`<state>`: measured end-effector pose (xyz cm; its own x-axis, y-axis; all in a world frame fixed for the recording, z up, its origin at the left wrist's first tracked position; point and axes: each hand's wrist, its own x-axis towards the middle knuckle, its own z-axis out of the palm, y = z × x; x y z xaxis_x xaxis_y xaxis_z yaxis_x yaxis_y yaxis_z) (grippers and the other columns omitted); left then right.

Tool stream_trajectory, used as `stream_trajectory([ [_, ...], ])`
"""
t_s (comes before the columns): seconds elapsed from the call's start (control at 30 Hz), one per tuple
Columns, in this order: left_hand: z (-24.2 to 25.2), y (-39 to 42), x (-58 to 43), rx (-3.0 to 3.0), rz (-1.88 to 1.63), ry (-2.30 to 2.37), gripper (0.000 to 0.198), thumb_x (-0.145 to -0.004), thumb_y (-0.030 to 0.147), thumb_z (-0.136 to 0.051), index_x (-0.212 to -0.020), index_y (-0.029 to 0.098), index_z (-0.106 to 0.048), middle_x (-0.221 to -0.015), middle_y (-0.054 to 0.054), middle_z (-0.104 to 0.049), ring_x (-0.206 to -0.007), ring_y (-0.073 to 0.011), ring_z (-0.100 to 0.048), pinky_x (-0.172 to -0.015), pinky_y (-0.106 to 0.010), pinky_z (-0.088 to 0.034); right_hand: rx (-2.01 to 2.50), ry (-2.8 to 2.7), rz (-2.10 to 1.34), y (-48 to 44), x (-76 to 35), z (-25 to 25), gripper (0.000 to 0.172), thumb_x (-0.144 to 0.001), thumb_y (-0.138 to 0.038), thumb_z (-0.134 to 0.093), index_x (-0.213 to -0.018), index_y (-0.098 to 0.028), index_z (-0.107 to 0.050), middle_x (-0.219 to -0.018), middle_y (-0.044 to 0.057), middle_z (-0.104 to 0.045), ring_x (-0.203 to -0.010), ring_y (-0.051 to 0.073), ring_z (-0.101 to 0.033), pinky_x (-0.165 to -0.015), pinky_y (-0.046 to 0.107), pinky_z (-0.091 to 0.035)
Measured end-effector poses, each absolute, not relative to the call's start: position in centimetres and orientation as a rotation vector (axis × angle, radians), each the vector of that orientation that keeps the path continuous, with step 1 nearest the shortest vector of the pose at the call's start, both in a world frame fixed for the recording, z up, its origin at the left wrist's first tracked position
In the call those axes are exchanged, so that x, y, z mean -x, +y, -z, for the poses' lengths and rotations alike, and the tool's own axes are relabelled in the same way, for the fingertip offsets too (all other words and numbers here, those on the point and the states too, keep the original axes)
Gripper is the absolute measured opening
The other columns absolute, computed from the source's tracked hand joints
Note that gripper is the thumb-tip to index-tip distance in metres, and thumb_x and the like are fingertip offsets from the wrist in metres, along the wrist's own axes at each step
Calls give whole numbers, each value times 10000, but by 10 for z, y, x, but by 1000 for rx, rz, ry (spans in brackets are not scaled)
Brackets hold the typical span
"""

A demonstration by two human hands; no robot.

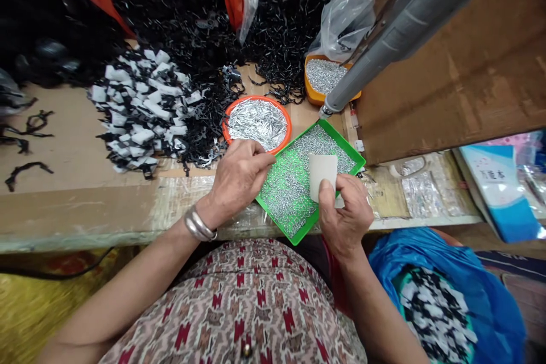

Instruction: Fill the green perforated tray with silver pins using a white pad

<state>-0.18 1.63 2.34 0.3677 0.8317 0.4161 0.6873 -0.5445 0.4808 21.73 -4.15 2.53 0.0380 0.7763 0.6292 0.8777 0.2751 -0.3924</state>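
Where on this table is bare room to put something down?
Bare cardboard shows between the loose black strips and the black-and-white pile. Crowded: around the green tray and orange bowl; farther back, black parts heap up.

Workbench [77,162]: cardboard-topped, clear plastic sheeting [181,196] near front edge
Side panel [452,74]: brown, at right, faint sheen
Below bench, left: crinkled yellow material [42,315]
Light: diffuse

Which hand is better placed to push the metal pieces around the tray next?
Probably the right hand: it holds a whitish card over the metal pieces in the green tray. The left hand is at the tray's edge, with no card showing.
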Motion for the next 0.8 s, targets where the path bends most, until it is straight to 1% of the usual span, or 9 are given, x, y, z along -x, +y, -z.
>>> stream_trajectory([
  [0.13,-30,28,-7,-2647,-746,1316,261,-963,164,-532,-802,179,-737,-1051,-139,-638,-998,-284,-500,-757,-402,-470,1533,-1531,85,-54,-217,-7,45,-920,-206,-613,-898,-209,-652,-867,30,-694,-897,194,-654,-923,407,-509],
  [0.23,-28,35,-14,-2719,-674,1222,308,-968,169,-516,-734,166,-716,-1068,-152,-619,-1064,-304,-471,-800,-428,-493,1552,-1384,-18,-60,-212,9,70,-933,-232,-601,-924,-204,-665,-916,44,-698,-905,194,-661,-898,398,-525],
  [0.37,-21,40,-16,-2701,-674,1211,350,-956,134,-488,-672,161,-690,-1063,-145,-608,-1167,-325,-441,-895,-475,-501,1546,-1350,-19,-61,-209,22,85,-937,-251,-591,-903,-205,-654,-877,42,-685,-905,202,-656,-874,401,-523],
  [0.5,-16,45,-15,-2642,-712,1174,326,-933,122,-496,-678,178,-692,-1060,-140,-616,-1204,-345,-443,-941,-506,-488,1546,-1378,1,-61,-210,25,71,-936,-235,-590,-932,-204,-653,-893,55,-688,-900,204,-647,-884,427,-520],
  [0.63,-13,49,-15,-2646,-727,1115,281,-923,150,-526,-707,199,-699,-1060,-138,-618,-1167,-338,-460,-930,-504,-490,1545,-1395,32,-59,-209,23,69,-931,-240,-597,-911,-200,-649,-873,64,-687,-888,214,-643,-861,436,-519],
  [0.8,-10,50,-16,-2615,-725,1107,264,-923,145,-511,-728,195,-682,-1090,-143,-620,-1160,-340,-460,-930,-503,-468,1535,-1421,59,-58,-208,22,66,-932,-229,-583,-905,-208,-639,-849,55,-677,-870,212,-632,-847,420,-505],
])
